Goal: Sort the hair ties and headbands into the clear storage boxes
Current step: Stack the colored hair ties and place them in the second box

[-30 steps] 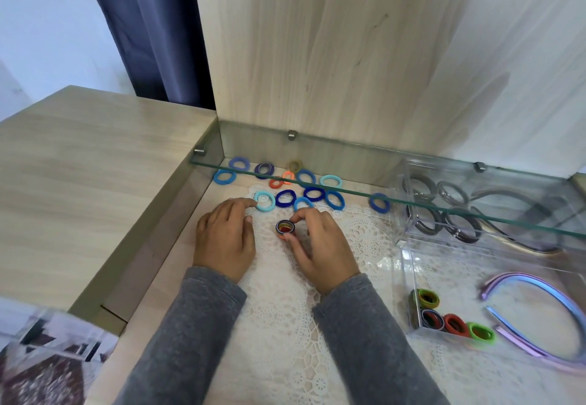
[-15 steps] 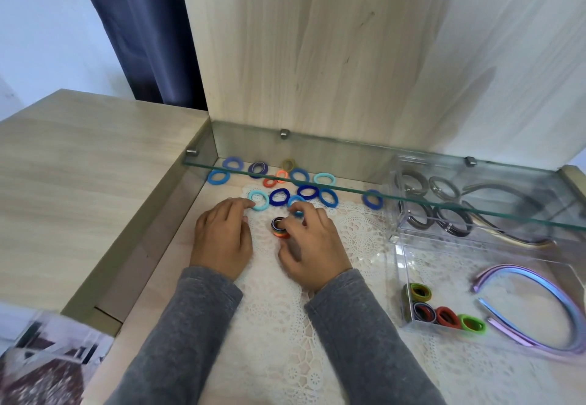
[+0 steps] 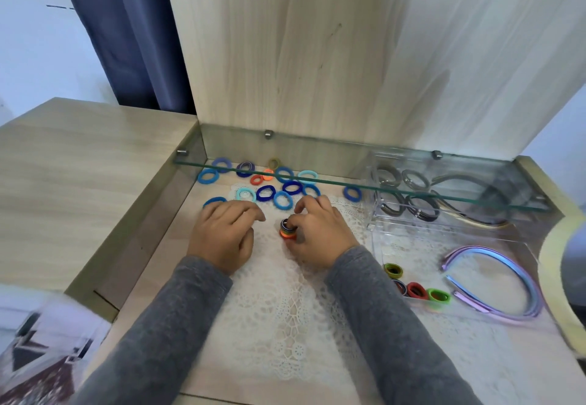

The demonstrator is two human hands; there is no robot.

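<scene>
**Hair ties pinched in a stack, box not yet reached**

A small stack of hair ties [image 3: 288, 230] is pinched between the thumb and fingertips of the right hand [image 3: 322, 233], above the lace mat [image 3: 285, 309] at the middle of the table [image 3: 169, 255]. The left hand [image 3: 223, 235] rests at its 9 o'clock with fingers loosely curled, and nothing is seen in it. The loose hair ties [image 3: 266, 193] are spread at 12 o'clock, some under the glass shelf [image 3: 333, 163]. The near box [image 3: 377, 246], already holding a few ties and the headbands [image 3: 513, 266], stands at 3 to 4 o'clock.

The stack is judged the weak point. It is made of springy rings held by a pinch alone, so it could splay or slip while being carried and scatter across the mat. The box wall is clear and hard to see, and it could be clipped on the way in. The shelf edge sits low over the farthest ties, so knuckles could be knocked when those are fetched.

A second ago the right hand's catch was shown ring-face up and looked like a single tie. It is now tipped so that orange and green layers can be seen. The left hand's fingers, then stretched toward a pale blue tie, have been drawn back and curled.
</scene>
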